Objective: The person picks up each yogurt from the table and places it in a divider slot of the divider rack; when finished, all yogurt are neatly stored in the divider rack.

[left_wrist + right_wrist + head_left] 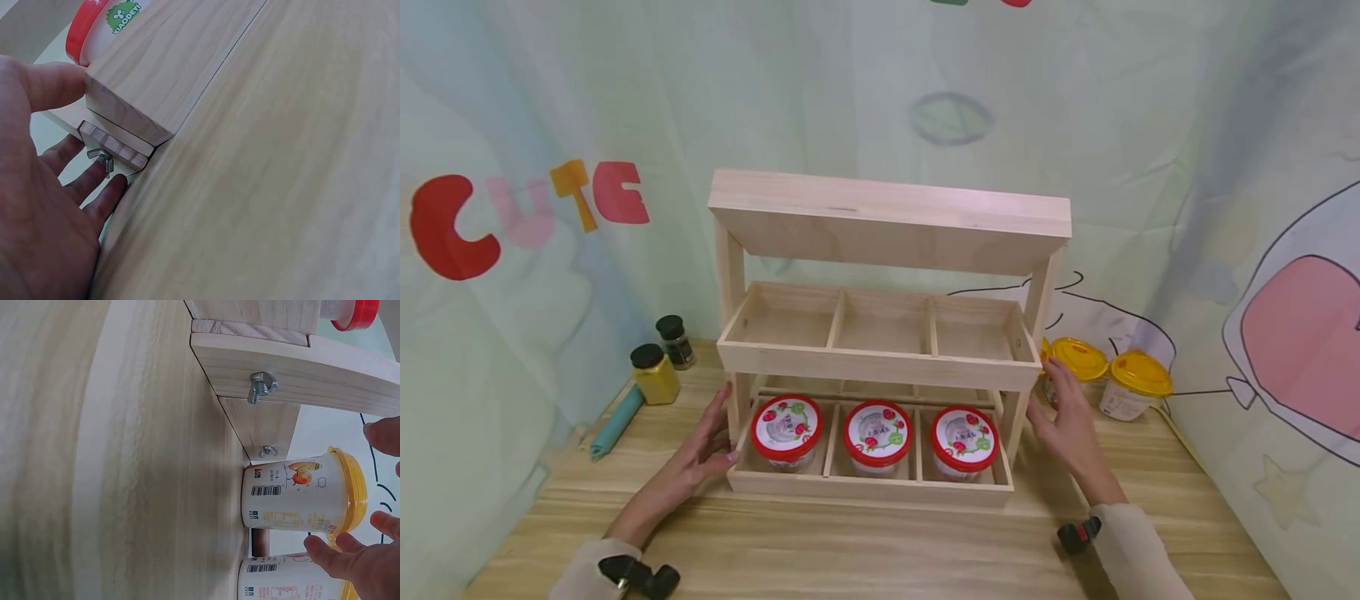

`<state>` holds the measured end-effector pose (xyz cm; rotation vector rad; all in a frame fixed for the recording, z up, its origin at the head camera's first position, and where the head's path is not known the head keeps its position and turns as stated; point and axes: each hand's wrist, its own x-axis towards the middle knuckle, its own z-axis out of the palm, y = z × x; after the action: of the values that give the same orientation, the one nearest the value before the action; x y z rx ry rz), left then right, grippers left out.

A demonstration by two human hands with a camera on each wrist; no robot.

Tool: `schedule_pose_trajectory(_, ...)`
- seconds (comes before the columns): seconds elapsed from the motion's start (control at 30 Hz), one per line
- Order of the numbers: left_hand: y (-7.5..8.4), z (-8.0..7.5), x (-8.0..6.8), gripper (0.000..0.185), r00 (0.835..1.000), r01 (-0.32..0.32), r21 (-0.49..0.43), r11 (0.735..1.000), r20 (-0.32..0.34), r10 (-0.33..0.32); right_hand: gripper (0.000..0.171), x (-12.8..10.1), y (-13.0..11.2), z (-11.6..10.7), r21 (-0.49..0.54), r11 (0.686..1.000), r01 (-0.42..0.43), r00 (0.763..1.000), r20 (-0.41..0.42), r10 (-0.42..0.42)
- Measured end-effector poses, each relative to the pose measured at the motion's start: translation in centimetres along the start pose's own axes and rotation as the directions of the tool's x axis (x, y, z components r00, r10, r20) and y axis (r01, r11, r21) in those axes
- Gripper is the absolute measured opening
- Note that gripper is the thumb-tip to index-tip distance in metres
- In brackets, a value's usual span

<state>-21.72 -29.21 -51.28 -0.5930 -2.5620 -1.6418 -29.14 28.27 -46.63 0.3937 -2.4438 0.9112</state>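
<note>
A two-tier wooden rack [887, 221] stands in the middle of the head view. Its upper tray [880, 364] has three bare compartments. In the lower tray [872, 489] sit three white tubs with red lids, one per front compartment: left tub [786, 427], middle tub [877, 433], right tub [965, 442]. My left hand [688, 467] is at the rack's left side, thumb against the lower tray's front corner, fingers extended beside a wing nut [102, 157]. On the other side my right hand [1067, 429] has its fingers spread beside the right upright, near yellow-lidded tubs [300, 494].
Behind the right hand stand yellow-lidded tubs [1138, 383] on the wooden table [820, 550]. At the left back are a yellow jar [657, 381] with a black lid, a small black-capped bottle [676, 343] and a teal roll [617, 422]. A printed curtain [850, 83] encloses the table.
</note>
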Motion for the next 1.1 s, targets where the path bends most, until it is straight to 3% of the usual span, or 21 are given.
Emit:
schedule_pose_trajectory(0.23, 0.1, -0.1, 0.0, 0.103, 1.000, 0.016, 0.015, 1.000, 0.001, -0.016, 0.072, 0.9, -0.2, 0.1, -0.043, 0.998, -0.051, 0.997, 0.055, 0.053)
schedule_pose_trajectory(0.77, 0.1, 0.0, 0.0, 0.103, 1.000, 0.011, 0.000, 1.000, -0.008, -0.011, 0.069, 2.8, 0.3, 1.2, -0.042, 0.998, -0.051, 0.998, 0.033, 0.053)
schedule_pose_trajectory(1.1, 0.1, 0.1, 0.0, 0.103, 1.000, -0.010, -0.008, 1.000, -0.009, 0.010, 0.086, 3.6, 0.5, 1.7, -0.050, 0.994, -0.098, 0.990, 0.094, 0.102)
